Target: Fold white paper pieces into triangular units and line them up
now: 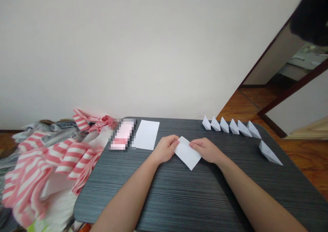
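Paper (189,155), lower centre of frame: left hand (166,148) and right hand (206,150) closed, pinching its sides; step, seemingly folding; next move likely calls for aligned edges

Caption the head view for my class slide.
Left hand and right hand hold white paper at a dark table, with seven folded paper shapes to the right.

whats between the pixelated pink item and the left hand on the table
In the head view, a flat white sheet lies between the pixelated pink item and the left hand, which holds the smaller paper.
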Demonstrator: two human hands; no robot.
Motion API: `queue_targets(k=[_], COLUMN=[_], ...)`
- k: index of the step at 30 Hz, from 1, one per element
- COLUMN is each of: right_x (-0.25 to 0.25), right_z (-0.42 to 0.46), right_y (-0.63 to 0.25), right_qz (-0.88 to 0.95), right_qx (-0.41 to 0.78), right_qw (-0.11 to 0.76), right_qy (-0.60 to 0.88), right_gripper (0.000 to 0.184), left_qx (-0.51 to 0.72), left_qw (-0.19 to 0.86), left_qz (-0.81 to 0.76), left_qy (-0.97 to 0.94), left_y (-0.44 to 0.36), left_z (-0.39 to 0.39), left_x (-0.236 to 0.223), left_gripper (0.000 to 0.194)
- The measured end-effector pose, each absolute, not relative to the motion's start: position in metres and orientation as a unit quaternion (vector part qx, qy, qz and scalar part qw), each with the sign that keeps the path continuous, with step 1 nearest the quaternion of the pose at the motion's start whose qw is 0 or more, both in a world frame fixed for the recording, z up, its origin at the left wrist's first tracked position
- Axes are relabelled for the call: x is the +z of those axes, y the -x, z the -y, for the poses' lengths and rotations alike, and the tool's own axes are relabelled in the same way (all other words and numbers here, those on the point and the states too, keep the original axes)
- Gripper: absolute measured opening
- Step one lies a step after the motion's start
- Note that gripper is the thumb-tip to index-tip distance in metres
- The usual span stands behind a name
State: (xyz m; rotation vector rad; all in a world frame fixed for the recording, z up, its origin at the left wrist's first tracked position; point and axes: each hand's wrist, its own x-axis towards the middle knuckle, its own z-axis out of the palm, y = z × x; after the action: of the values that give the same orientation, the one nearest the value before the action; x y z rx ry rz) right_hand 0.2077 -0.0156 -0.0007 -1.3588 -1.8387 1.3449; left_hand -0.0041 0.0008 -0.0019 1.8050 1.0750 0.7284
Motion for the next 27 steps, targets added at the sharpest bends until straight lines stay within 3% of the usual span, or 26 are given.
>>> queue_targets(k=[21, 27], right_x=[0.0033, 0.0026], right_z=[0.0176, 0.0186], right_y=[-0.2059, -0.2046], right_qz=[0.671, 0.653], right_qx=[0.527, 0.529], right_qw=[0.242, 0.275], right_qy=[0.462, 0.467], right_gripper=[0.039, 0.038], left_qx=[0.405, 0.436], left_qw=[0.371, 0.432], left_qz=[-0.506, -0.497], left_qy=[-0.665, -0.613], left_y=[0.0022, 0.0035], left_z=[-0.0058, -0.0103], left_x=[-0.0055, -0.0098], left_gripper=[0.028, 0.028])
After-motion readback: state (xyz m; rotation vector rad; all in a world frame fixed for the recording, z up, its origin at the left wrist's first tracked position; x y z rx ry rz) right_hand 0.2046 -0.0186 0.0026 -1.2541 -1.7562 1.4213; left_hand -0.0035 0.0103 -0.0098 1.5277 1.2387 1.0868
